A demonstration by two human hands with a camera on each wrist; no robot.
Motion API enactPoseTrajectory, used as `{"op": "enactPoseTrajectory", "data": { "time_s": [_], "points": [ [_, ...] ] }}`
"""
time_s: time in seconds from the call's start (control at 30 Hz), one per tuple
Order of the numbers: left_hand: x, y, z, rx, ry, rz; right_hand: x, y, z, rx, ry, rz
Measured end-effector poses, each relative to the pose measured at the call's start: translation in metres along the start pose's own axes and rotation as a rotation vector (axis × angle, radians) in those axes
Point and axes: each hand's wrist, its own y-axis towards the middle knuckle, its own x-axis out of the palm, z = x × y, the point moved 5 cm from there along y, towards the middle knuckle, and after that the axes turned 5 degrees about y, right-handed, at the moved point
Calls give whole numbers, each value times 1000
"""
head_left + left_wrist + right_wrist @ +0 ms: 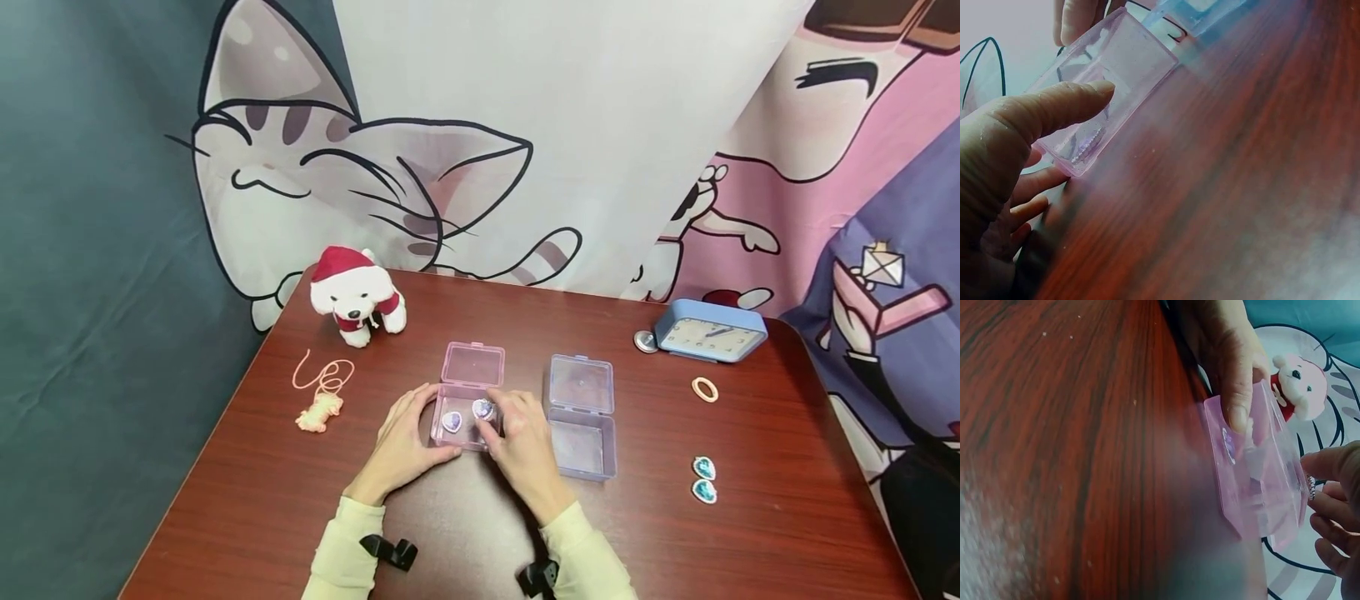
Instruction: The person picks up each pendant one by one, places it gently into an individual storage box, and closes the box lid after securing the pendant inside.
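A small clear pink box [467, 435], its lid flipped back, stands on the table. My left hand [405, 446] grips its left end, thumb along the front wall and fingers round the far side. Inside the box, at the left, lies a purple gem with a pale beaded rim [452, 422]. My right hand [522, 446] pinches a second such gem [483, 409] between thumb and fingers over the box's right half. That gem's beaded edge [1311, 486] shows between the fingertips in the right wrist view. The left wrist view shows the left thumb lying across the pink wall [1141, 59].
An open clear bluish box [581, 446] stands right of my right hand. Two teal gems [703, 479], a beige ring [705, 389], a blue clock [711, 332] and a silver disc [646, 342] lie farther right. A corded charm [321, 412] and a plush dog [356, 300] are left.
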Motion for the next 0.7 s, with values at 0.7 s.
{"op": "enactPoseTrajectory", "data": {
  "time_s": [0.7],
  "points": [
    [-1, 0, 1, -32, -1, -19, 17, 6, -4, 20, -150, -92]
  ]
}}
